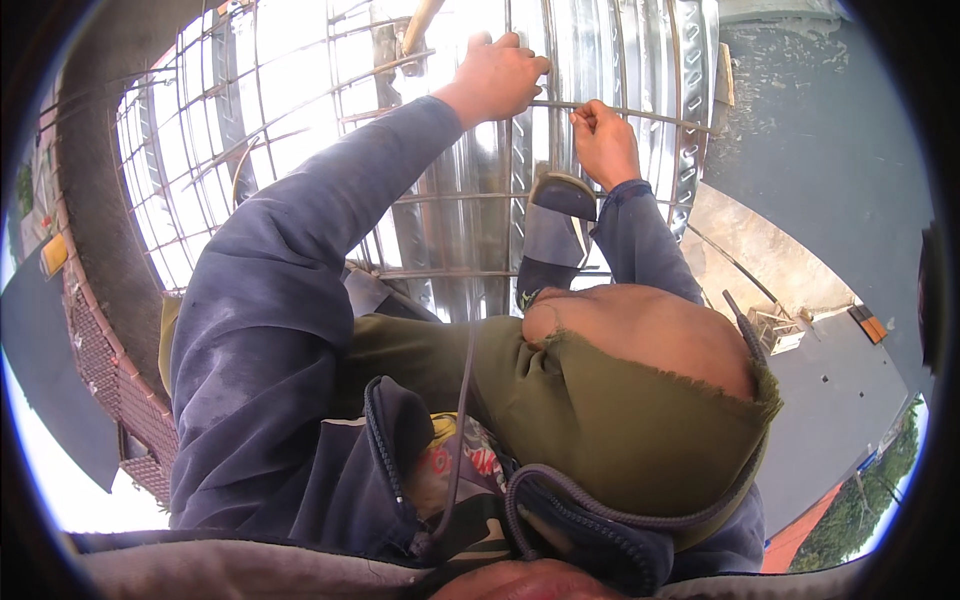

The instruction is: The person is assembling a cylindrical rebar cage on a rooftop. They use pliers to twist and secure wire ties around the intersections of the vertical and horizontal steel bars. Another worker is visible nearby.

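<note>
My left hand [500,78] is over a grid of thin steel rebar [440,196], fingers curled beside a crossing of rods. Whatever lies inside those fingers is hidden. To its right, my right hand [606,145] has thumb and fingers pinched together just under a steel rod [650,116] that runs across the grid. Anything in that pinch is too small to make out. Under the rods lies shiny ribbed metal decking [470,235], bright with glare. A wooden handle [421,27] slants above my left hand, its lower end near the mesh.
My boot [560,215] stands on the decking between the rods, below my right hand. Grey flat surface [830,130] borders the decking on the right. A tiled roof edge [110,350] runs along the left. A small crate-like object [776,332] sits at lower right.
</note>
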Available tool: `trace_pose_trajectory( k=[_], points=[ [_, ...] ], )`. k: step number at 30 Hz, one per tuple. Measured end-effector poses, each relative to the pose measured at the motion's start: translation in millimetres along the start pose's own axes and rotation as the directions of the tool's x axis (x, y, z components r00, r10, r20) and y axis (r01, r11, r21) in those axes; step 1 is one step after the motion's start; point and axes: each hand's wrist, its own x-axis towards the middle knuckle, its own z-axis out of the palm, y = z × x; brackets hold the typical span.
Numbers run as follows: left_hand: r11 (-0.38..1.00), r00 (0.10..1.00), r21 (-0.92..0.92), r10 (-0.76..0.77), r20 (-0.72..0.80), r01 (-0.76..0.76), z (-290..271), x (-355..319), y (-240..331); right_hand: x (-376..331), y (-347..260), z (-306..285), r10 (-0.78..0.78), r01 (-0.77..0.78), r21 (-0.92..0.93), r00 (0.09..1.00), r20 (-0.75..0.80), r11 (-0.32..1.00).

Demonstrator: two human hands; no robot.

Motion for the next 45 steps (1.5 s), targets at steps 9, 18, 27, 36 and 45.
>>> trace_pose_trajectory(
  k=[9, 18, 27, 36, 45],
  points=[
    [0.988, 0.994, 0.112, 0.098, 0.042, -0.102, 17.0, 10.5, 1.9, -0.5, 4.7, 1.0, 0.019, -0.019, 0.078, 1.000, -0.004, 0.997],
    [0.995, 0.993, 0.024, 0.097, 0.074, -0.099, 4.4, 12.0, 3.3, -5.9, 3.4, -3.7, -0.014, 0.014, 0.065, 1.000, -0.011, 0.998],
    [0.916, 0.953, -0.378, -0.015, 0.304, 0.135, -12.8, 36.1, -7.8, 3.4, 2.9, -1.4, -0.012, 0.007, 0.108, 0.999, 0.046, 0.994],
    [0.964, 0.928, -0.236, 0.193, 0.317, -0.120, -19.8, 42.2, -1.8, -4.2, 7.7, -1.9, -0.009, 0.008, 0.092, 1.000, 0.015, 0.996],
    [0.975, 0.951, -0.136, 0.206, 0.231, -0.178, -8.7, 42.0, -11.9, -0.4, 5.3, 6.9, -0.011, 0.013, 0.138, 1.000, -0.015, 0.990]
  ],
)
